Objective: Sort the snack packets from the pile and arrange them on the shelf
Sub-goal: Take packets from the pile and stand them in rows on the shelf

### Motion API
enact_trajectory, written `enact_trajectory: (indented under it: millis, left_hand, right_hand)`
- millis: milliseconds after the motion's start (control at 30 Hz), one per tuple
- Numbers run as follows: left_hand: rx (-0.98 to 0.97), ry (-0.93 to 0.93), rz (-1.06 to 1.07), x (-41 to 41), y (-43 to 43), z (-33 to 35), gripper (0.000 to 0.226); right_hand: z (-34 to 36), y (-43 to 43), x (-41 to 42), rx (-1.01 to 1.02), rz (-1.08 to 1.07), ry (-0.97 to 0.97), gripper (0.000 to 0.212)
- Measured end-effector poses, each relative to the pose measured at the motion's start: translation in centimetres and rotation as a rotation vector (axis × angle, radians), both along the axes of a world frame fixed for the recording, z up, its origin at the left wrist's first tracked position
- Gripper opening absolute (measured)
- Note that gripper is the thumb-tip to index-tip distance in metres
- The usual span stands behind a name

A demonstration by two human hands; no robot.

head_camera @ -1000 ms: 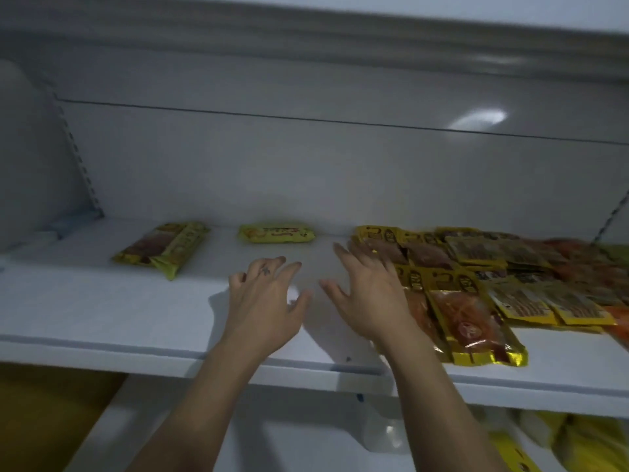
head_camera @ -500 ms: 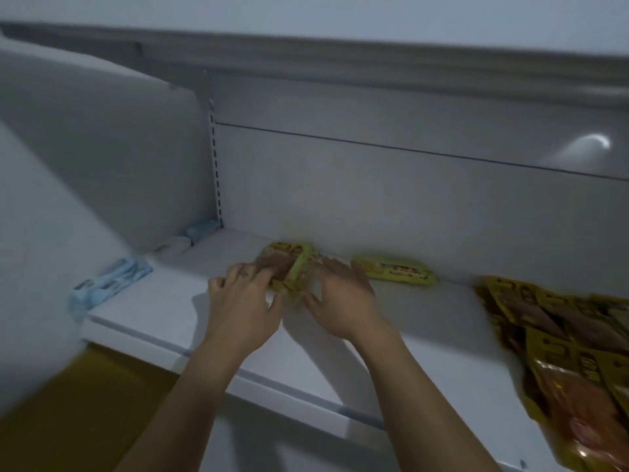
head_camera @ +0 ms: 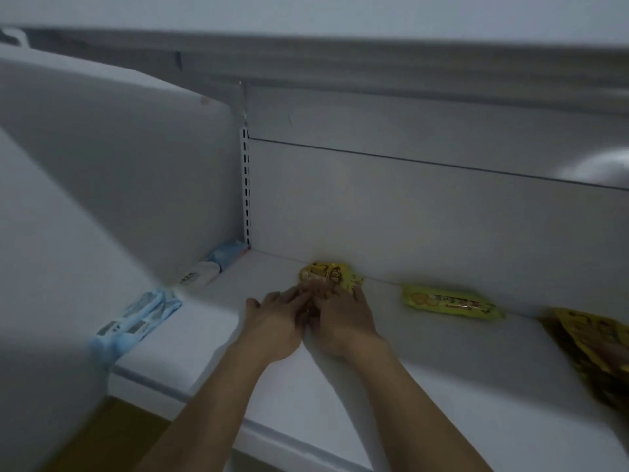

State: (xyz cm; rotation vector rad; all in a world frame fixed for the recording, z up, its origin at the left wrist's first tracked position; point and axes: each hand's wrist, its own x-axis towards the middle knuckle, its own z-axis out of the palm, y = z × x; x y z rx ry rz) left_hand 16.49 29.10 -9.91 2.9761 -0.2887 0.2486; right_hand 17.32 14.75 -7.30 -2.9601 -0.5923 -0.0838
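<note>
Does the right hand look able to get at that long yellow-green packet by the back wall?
Probably yes: the yellow-green packet lies flat on the shelf just right of the right hand, with nothing between them.

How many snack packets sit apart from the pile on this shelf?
2. One yellow packet at the back wall, touched by the left hand and right hand; one yellow-green packet to its right, untouched. The pile runs out of frame; hands may hide more.
</note>
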Motion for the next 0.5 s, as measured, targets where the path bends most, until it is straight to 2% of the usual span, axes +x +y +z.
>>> enact_trajectory:
  millis: [67,167,200,367,500]
  left_hand:
    - [-0.014,-0.063,-0.011,0.7,0.2,-0.9,0.074]
    - [-0.035,-0.262,-0.027,1.5,0.0,-1.8,0.045]
    - [-0.039,-0.293,-0.016,1.7,0.0,-2.0,0.041]
    - [-0.142,-0.119,0.052,1.3,0.0,-1.0,0.051]
    - [-0.318,-0.122,0.055,1.2,0.6,-1.1,0.039]
  right_hand:
    - [-0.5,-0.2,0.4,-0.011,-0.005,-0.034,0.060]
    - [-0.6,-0.2,0.6,0.032,-0.009,-0.025,0.054]
    - [-0.6,-0.2,0.6,0.044,-0.014,-0.027,0.050]
    - [-1.0,-0.1,0.1,0.015,-0.067,0.006,0.037]
    - [-1.0,-0.2,-0.4,0.039,-0.063,-0.002,0.040]
